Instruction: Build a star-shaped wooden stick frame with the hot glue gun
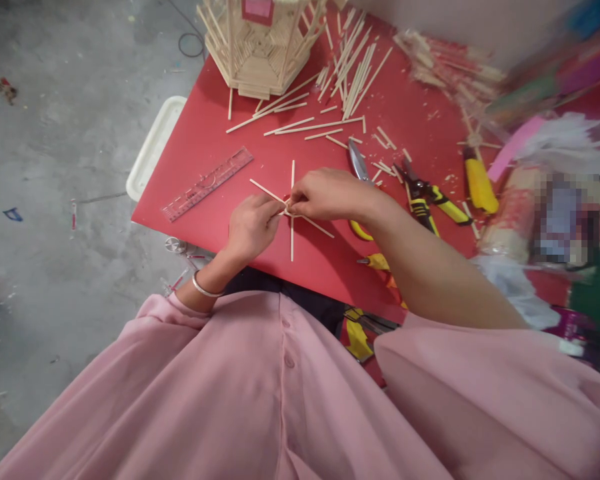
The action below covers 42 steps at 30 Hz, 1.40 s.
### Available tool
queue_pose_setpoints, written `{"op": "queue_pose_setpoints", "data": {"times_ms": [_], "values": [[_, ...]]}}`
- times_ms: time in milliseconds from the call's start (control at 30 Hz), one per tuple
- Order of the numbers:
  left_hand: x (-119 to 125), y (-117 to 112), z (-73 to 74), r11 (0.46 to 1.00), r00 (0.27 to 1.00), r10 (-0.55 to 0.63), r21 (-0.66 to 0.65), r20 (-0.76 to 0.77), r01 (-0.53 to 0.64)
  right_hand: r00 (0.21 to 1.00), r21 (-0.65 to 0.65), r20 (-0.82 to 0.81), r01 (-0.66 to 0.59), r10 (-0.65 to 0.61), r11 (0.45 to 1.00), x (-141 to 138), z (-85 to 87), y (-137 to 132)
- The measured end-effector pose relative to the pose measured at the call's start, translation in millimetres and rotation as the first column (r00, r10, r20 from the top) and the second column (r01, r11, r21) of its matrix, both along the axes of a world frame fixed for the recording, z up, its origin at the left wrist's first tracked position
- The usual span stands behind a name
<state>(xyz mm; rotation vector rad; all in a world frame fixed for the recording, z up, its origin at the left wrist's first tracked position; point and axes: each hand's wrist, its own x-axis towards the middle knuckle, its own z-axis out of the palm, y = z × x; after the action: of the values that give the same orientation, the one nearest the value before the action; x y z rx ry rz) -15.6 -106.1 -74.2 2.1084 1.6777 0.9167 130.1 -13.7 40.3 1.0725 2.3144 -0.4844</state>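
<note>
A star-shaped frame of thin wooden sticks (293, 243) lies on the red tabletop (220, 230), its arms spreading from a small hub. My left hand (254, 225), with a bangle at the wrist, pinches at the hub from the left. From the other side, my right hand (325, 192) has its fingertips closed at the same hub; the fingers partly hide it, and any small piece between them cannot be made out. Scissors (359, 163) with yellow handles lie partly behind my right forearm. A clear ruler (207, 183) rests left of the frame.
A larger stick-built model (260, 70) stands at the back edge. Loose sticks (353, 73) are scattered beside it, with bagged sticks (455, 63) farther right. Yellow-black cutters (423, 200), a yellow-handled tool (480, 183) and another yellow tool (377, 261) lie on the right.
</note>
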Motion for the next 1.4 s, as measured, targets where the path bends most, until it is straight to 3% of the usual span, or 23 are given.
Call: {"op": "queue_pose_setpoints", "data": {"times_ms": [367,633,933,1400], "values": [[-0.3,-0.2,4.6,1.000,1.000,-0.010,-0.016,-0.011,0.010,0.997,-0.052,-0.057,0.045,-0.048,0.998,4.1,-7.9,4.9],[0.6,0.0,5.3,0.999,1.000,0.003,-0.042,0.007,-0.002,0.988,-0.048,-0.092,0.122,-0.126,0.991,1.1,-2.4,-2.2],[-0.3,-0.3,8.3,0.999,1.000,-0.002,-0.032,0.021,0.003,0.968,-0.103,-0.163,0.175,-0.190,0.979,18.0,-11.3,3.3],[-0.5,-1.5,13.1,0.999,1.000,0.002,-0.045,0.009,-0.001,0.958,-0.107,-0.213,0.171,-0.190,0.979,17.3,-12.5,-2.6]]}}
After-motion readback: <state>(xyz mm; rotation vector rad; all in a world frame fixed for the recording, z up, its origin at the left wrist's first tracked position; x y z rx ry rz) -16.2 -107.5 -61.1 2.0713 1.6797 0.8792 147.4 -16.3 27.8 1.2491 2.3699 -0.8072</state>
